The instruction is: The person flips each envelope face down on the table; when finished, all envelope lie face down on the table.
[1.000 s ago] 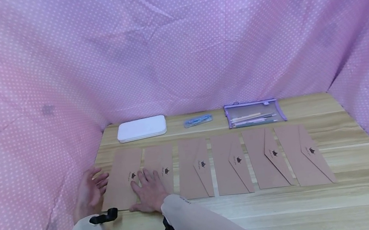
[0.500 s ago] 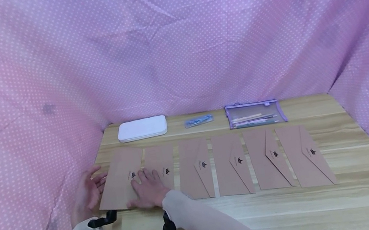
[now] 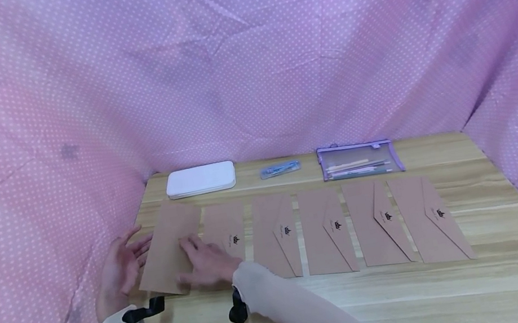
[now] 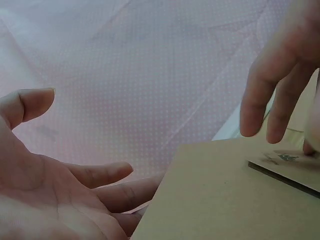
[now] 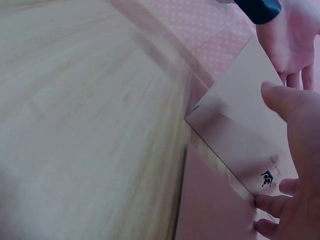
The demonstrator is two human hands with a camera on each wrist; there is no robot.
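A brown paper envelope (image 3: 166, 245) at the left end of a row is tilted, its left side raised off the table. My left hand (image 3: 118, 271) lies palm up at that raised side, fingertips partly hidden behind the envelope in the left wrist view and the thumb spread away. Over the envelope's right side is my right hand (image 3: 208, 262), its fingertips at the edge near the flap. In the right wrist view, the flap's printed crown (image 5: 267, 178) lies beside those fingers, and the right thumb (image 5: 274, 97) stands apart from them.
Several more brown envelopes (image 3: 270, 216) continue the row rightward, flaps facing up. Behind them lie a white flat case (image 3: 200, 180), a small clear pack with blue contents (image 3: 280, 169) and a purple mesh pencil pouch (image 3: 358, 159). Pink dotted cloth (image 3: 244, 72) encloses the wooden table (image 3: 416, 301).
The leftmost envelope has risen on its left side and tilted. My left fingers have gone further behind its edge. My right hand has shifted slightly and now covers the crown print in the head view.
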